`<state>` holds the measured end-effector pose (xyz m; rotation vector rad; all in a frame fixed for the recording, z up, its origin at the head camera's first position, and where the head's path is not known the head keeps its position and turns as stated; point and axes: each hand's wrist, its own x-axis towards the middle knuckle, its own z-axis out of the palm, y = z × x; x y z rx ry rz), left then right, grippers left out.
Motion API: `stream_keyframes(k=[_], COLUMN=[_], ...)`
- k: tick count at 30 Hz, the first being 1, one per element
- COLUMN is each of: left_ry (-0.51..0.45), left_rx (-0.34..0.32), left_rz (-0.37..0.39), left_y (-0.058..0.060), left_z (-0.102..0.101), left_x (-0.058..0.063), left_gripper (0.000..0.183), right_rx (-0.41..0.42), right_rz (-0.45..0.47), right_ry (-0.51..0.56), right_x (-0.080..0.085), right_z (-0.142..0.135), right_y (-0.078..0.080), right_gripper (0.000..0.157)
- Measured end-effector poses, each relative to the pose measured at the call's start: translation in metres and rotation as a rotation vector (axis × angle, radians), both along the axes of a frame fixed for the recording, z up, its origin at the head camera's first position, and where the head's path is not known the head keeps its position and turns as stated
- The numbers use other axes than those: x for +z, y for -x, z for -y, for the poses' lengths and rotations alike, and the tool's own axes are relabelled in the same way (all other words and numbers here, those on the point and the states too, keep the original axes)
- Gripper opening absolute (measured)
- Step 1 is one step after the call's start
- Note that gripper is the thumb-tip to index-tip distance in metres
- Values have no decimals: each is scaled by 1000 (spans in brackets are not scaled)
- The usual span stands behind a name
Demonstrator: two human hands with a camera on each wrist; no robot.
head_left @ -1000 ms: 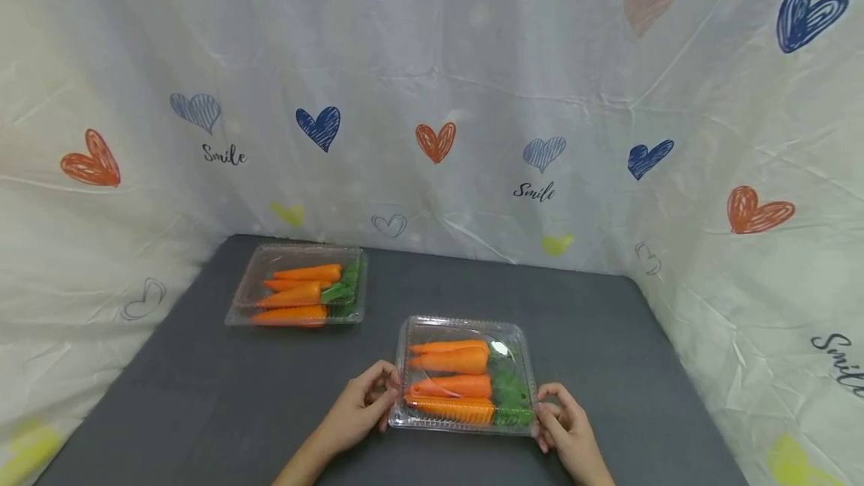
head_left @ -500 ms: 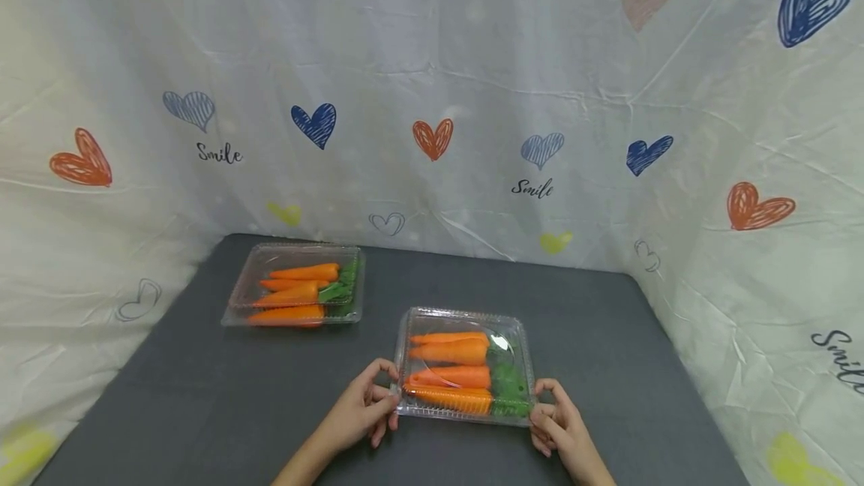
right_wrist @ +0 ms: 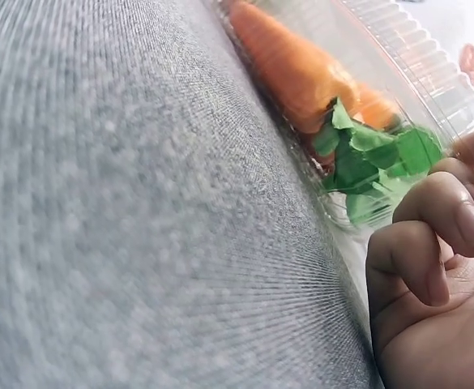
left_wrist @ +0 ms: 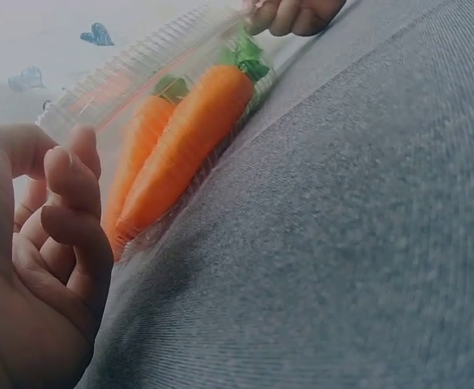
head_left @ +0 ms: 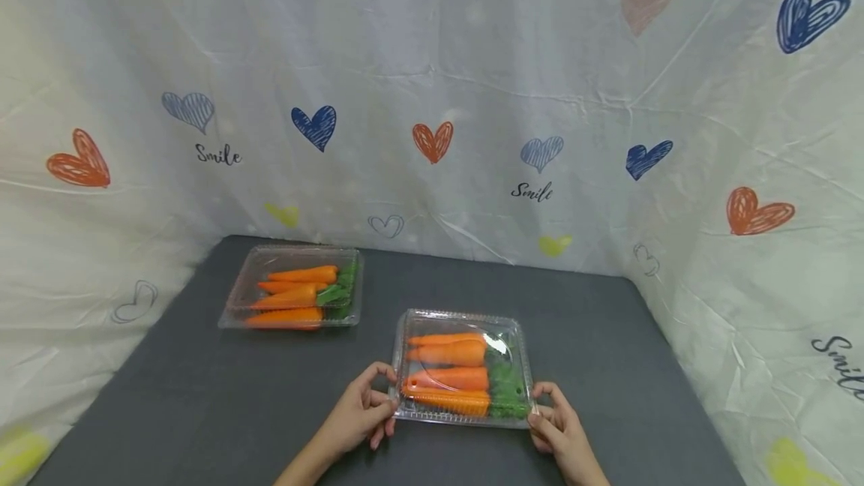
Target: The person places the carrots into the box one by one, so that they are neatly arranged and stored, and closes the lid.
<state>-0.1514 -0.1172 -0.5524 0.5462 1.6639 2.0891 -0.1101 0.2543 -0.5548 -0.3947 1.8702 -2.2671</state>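
A clear plastic clamshell box with ribbed sides lies in front of me, its lid down. Several orange carrots show through it, their green leafy tops toward the right. My left hand pinches the box's near left corner between thumb and index finger. At the near right corner, my right hand holds the rim the same way. In the left wrist view the carrots lie slanted behind the ribbed wall. The right wrist view shows the leafy tops beside my curled fingers.
Farther back on the left stands a second clear box with several carrots in it. Both boxes are on a dark grey cloth-covered table. A white curtain printed with hearts encloses the back and sides.
The box in my hands has moved slightly away from me over the table, and my right hand's thumb has come onto its near right corner. The far box stays put.
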Motion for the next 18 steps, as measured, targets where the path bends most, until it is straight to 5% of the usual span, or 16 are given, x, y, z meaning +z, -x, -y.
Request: stream_keyframes(k=[6, 10, 13, 15, 18], left_ry=[131, 319, 415, 480, 595], left_rx=[86, 301, 437, 448, 348], left_rz=[-55, -135, -173, -223, -327], left_y=[-1, -2, -3, -5, -7], left_z=[-1, -1, -1, -2, -5], left_x=[4, 7, 8, 8, 7], left_gripper=[29, 26, 41, 62, 87], right_rx=[-156, -319, -369, -357, -332], right_rz=[-63, -159, -159, -131, -91], right_ry=[-69, -157, -231, -298, -414], right_x=[0, 0, 0, 1, 2], right_z=[3, 5, 5, 6, 9], right_y=[-3, -5, -7, -8, -9], right_gripper=[25, 35, 55, 70, 82])
